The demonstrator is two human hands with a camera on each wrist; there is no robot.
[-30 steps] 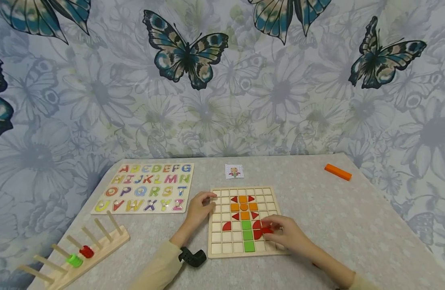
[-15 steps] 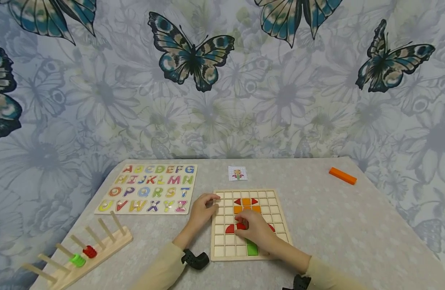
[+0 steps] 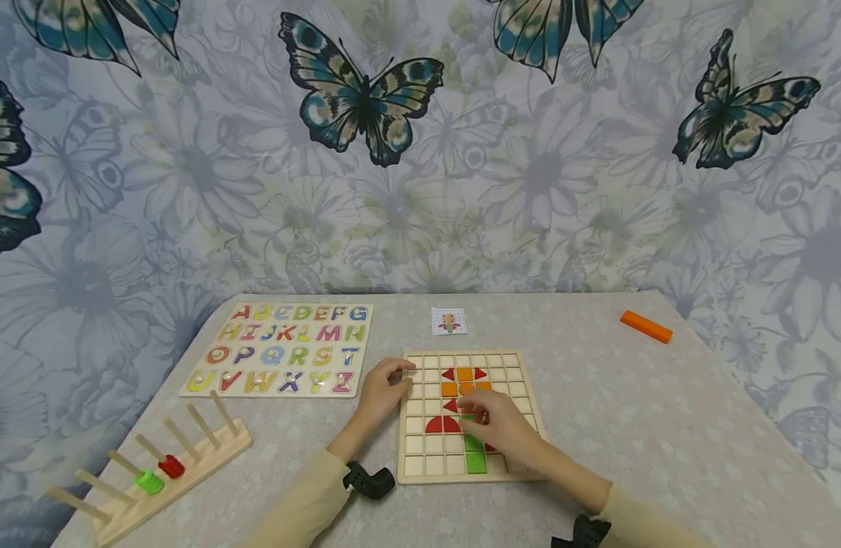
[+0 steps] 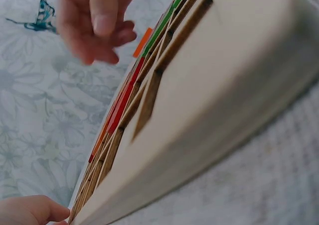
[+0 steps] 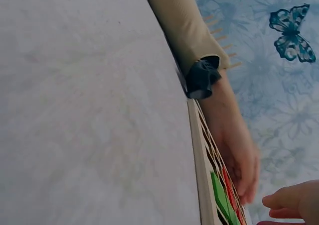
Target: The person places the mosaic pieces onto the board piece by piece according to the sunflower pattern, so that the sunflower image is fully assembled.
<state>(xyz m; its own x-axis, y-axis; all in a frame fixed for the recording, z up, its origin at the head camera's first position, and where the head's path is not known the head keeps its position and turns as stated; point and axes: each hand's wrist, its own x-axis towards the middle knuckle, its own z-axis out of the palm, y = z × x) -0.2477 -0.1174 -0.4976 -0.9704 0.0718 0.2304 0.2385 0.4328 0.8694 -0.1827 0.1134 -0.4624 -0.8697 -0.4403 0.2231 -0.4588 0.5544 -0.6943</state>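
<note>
A wooden grid board [image 3: 420,464] lies on the table, filled partly with orange, red and green pieces. My left hand [image 3: 382,392] rests at its left edge, fingers loosely bent and touching the rim. My right hand [image 3: 502,430] is over the middle of the board. In the left wrist view the fingers [image 4: 103,23] of that hand stand apart with no piece visible between them. Two red quarter-round pieces [image 3: 442,425] sit side by side left of the green squares [image 3: 475,462]. The right hand covers part of the green column and other pieces.
A small pattern card [image 3: 449,321] lies behind the board. An alphabet board [image 3: 304,344] is at the back left. A wooden peg stand [image 3: 160,491] with green and red beads stands front left. An orange bar [image 3: 646,326] lies at the back right.
My right hand has moved from the board's right side to the middle, let go of a red quarter-round piece beside another, and drawn back slightly right. The left hand has stayed at the edge.
</note>
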